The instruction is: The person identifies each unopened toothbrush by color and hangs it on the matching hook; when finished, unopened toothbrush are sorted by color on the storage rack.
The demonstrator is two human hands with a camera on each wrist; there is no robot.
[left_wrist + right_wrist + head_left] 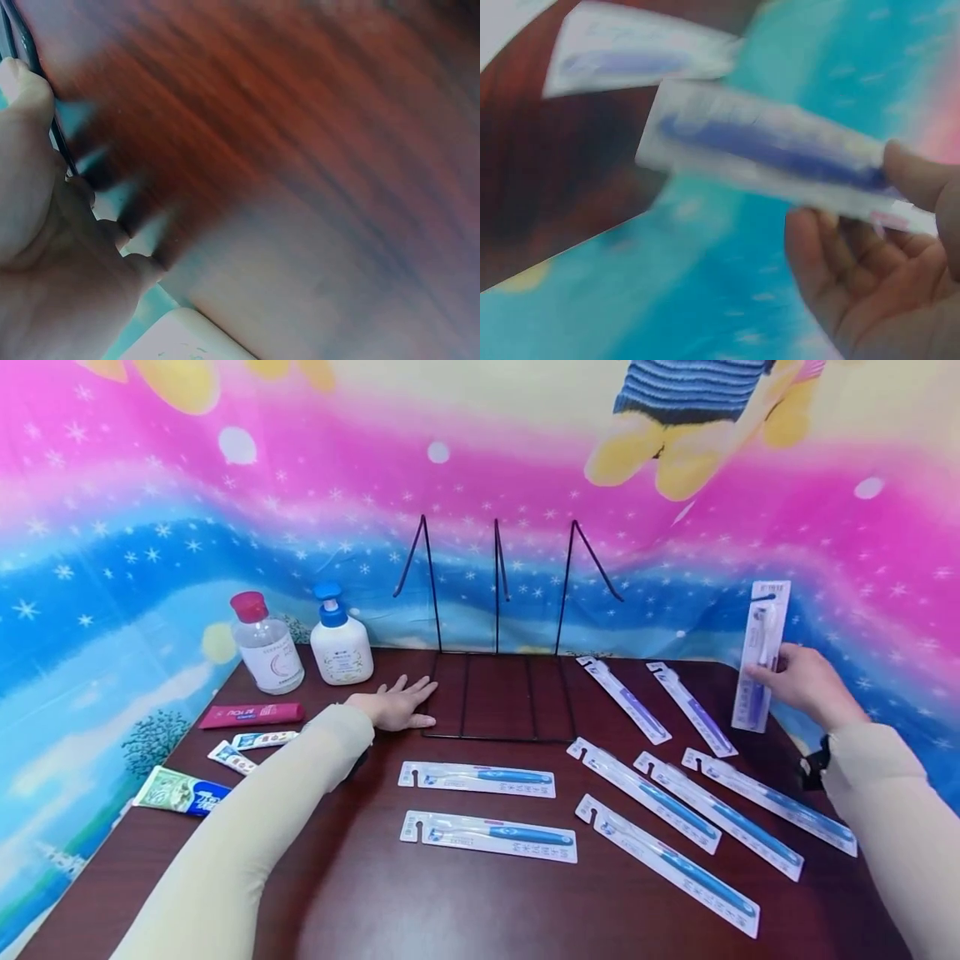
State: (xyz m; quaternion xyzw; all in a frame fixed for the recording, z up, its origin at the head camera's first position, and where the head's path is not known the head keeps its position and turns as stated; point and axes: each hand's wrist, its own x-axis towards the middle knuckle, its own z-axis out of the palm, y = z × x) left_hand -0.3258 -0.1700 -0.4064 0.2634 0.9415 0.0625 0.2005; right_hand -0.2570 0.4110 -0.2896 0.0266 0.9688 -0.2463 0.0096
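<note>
My right hand (806,683) pinches a packaged purple toothbrush (759,656) by its edge, holding it upright above the table's back right. In the right wrist view the pack (765,150) is blurred, with thumb and fingers on either side of it. My left hand (396,703) lies with fingers spread at the left side of a black wire rack (498,739); in the left wrist view its thumb (30,94) is against the wire. Two more packaged purple toothbrushes, one nearer the rack (624,700) and another to its right (692,708), lie on the table.
Several packaged blue toothbrushes (480,778) lie across the front and right. At left stand a clear bottle with a red cap (268,652) and a white pump bottle (341,652). A red tube (251,716), two small tubes and a green-blue tube (180,791) lie before them. Patterned cloth hangs behind.
</note>
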